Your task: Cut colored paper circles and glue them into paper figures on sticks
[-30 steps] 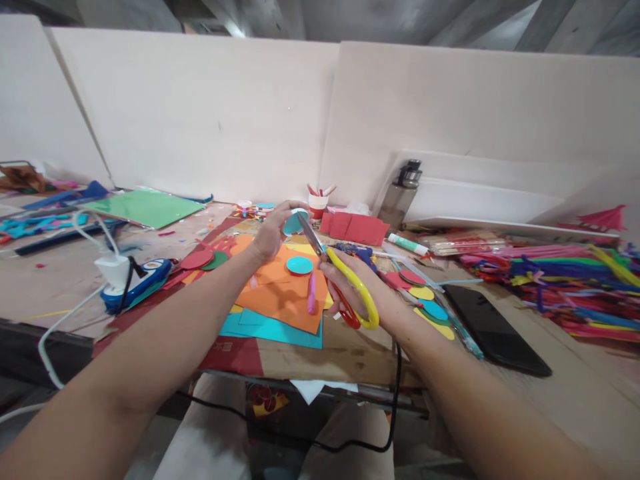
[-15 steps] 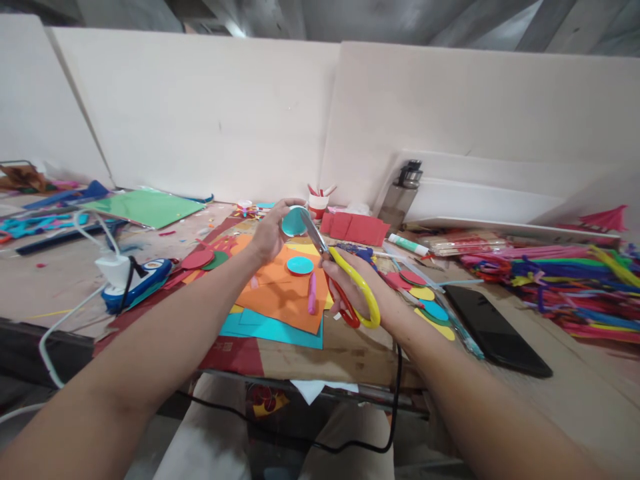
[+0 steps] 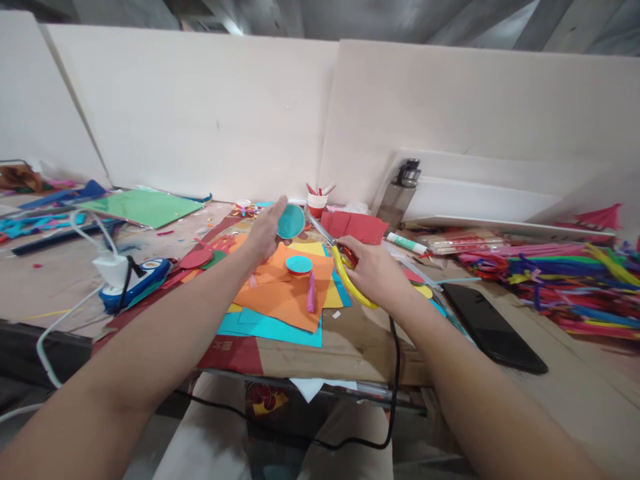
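Holding the round blue-green piece (image 3: 291, 221) in the left grip (image 3: 267, 233), fingers closed at its left side, raised above the orange paper (image 3: 277, 307) on the desk (image 3: 55, 287); holding the scissors (image 3: 341, 268) in the right grip (image 3: 374, 272), wrapped around the yellow and red handles, with the blades pointing up and left toward the right edge of the piece. Hard to tell whether touching it or just apart, and too blurred to judge the gap between the blades. Best to pinch the piece firmly without buckling its face, with fingertips well away from the line of the blades. If cutting, better to turn the piece with the left grip than to twist the right wrist, taking small bites along the edge. Worth steering the scissor points clear of the red-and-white cup (image 3: 318, 202), standing upright behind, and avoiding a dip onto the second disc (image 3: 299, 265), resting beside the pink roll (image 3: 311, 295)
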